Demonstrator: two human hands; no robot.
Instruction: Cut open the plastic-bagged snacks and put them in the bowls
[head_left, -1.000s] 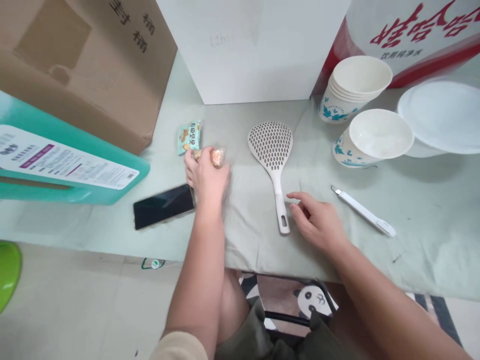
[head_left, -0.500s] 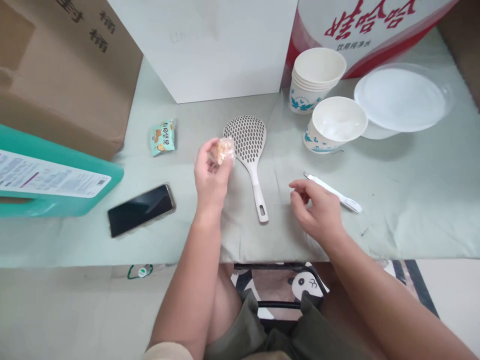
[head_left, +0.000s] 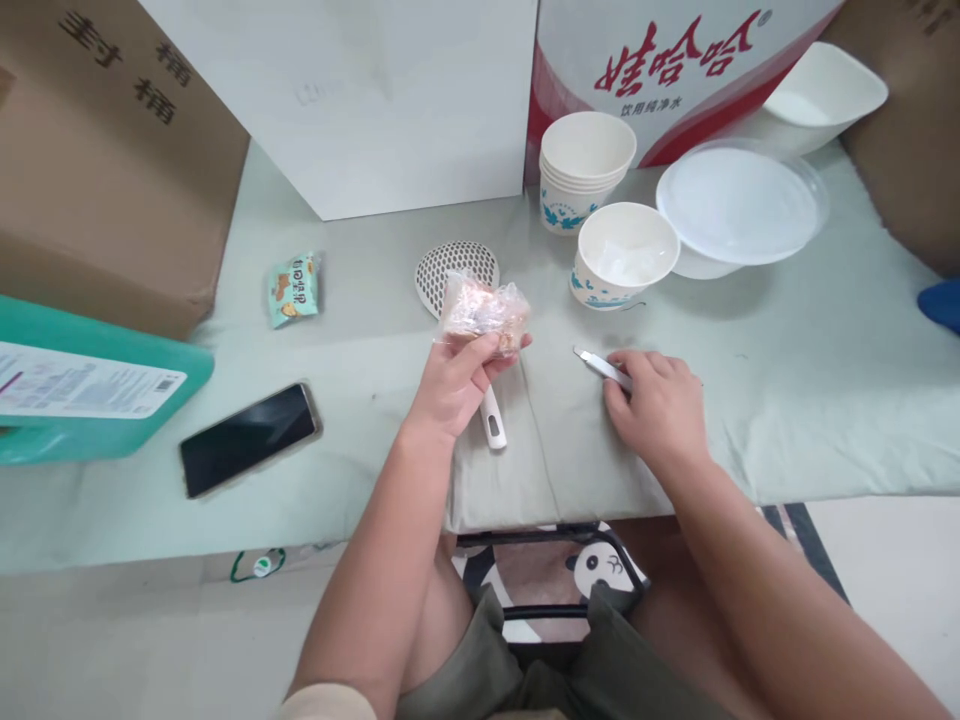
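My left hand (head_left: 457, 385) pinches a clear plastic snack packet (head_left: 484, 315) with pale orange-brown contents between thumb and fingers. Behind it on the cloth lies a perforated skimmer (head_left: 446, 270), its handle partly hidden by my hand. My right hand (head_left: 660, 405) is closed around a white utility knife (head_left: 600, 367) that rests on or just over the table. Its narrow metal tip points up and left, while its rear end is covered by my palm. A small green snack packet (head_left: 294, 290) lies farther left.
A phone (head_left: 251, 440) and a green jug (head_left: 97, 380) are at the left, with a cardboard box (head_left: 112, 170) behind. Stacked paper cups (head_left: 581, 180), a single paper cup (head_left: 626, 255) and a lidded plastic bowl (head_left: 739, 205) stand back right. A white box (head_left: 375, 110) borders the back.
My left hand has moved right, raising the clear packet in front of the skimmer. My right hand has taken hold of the utility knife, which lay beside it. The view has shifted right.
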